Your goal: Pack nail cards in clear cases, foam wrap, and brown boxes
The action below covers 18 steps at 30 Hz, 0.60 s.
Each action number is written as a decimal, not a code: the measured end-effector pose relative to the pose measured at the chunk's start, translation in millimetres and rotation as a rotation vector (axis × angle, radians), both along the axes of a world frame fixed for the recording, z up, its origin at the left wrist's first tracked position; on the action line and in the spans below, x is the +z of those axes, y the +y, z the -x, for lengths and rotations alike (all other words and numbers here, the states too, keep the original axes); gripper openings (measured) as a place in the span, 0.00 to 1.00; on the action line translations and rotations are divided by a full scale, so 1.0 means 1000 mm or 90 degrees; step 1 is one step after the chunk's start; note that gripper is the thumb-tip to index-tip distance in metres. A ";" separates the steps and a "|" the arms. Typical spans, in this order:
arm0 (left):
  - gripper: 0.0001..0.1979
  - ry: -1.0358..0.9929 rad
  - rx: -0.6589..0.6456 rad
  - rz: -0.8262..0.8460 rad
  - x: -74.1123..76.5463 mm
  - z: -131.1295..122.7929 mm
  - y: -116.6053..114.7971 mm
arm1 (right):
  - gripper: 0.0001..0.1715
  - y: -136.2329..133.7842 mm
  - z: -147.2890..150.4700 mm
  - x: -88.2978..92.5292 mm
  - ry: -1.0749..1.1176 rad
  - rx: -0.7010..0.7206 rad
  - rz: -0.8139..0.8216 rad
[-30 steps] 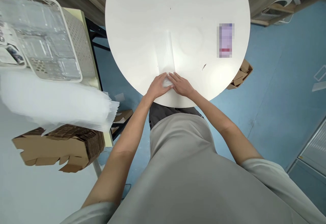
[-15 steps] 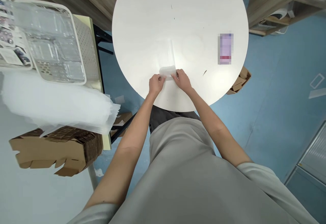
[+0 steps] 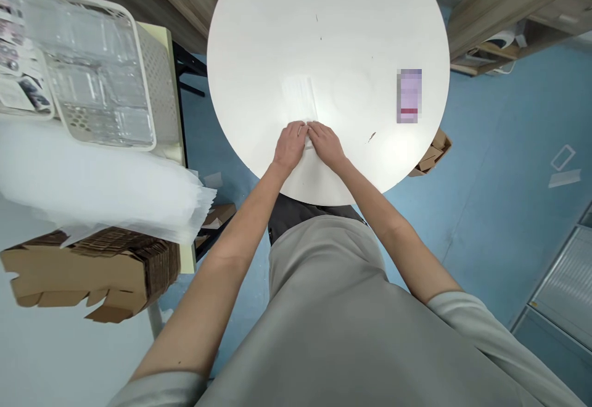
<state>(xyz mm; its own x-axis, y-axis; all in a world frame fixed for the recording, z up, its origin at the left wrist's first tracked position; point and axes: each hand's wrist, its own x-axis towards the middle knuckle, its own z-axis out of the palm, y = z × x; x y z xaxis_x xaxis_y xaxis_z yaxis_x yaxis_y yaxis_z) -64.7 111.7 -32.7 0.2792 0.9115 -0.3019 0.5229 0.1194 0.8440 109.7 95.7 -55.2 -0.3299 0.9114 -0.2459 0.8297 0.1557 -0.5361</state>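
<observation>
On the white round table [image 3: 351, 31] lies a thin translucent plastic sheet [image 3: 300, 95], stretching away from me and hard to see against the white top. My left hand [image 3: 291, 143] covers the left part of its near end, fingers together and curled down over it. My right hand [image 3: 325, 143] does the same on the right, and the fingertips of both hands nearly meet. Both hands appear closed on the folded near end, which they mostly hide. Thumbs and whatever lies under the palms are out of sight.
A blurred-out purple rectangle [image 3: 409, 95] lies at the table's right. On a side table at left are a white basket [image 3: 160, 80] of clear plastic boxes, a stack of translucent sheets [image 3: 102, 172] and flattened cardboard boxes [image 3: 83, 271]. An open carton [image 3: 432, 154] stands right of the table.
My fingers have moved from pinching the sheet's near edge to curling over it from above. Both hands have come closer together, and the raised fold is now hidden beneath them.
</observation>
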 end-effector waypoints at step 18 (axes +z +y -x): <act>0.27 -0.050 -0.109 -0.014 -0.007 0.008 0.006 | 0.39 -0.008 -0.019 0.008 0.008 0.066 0.032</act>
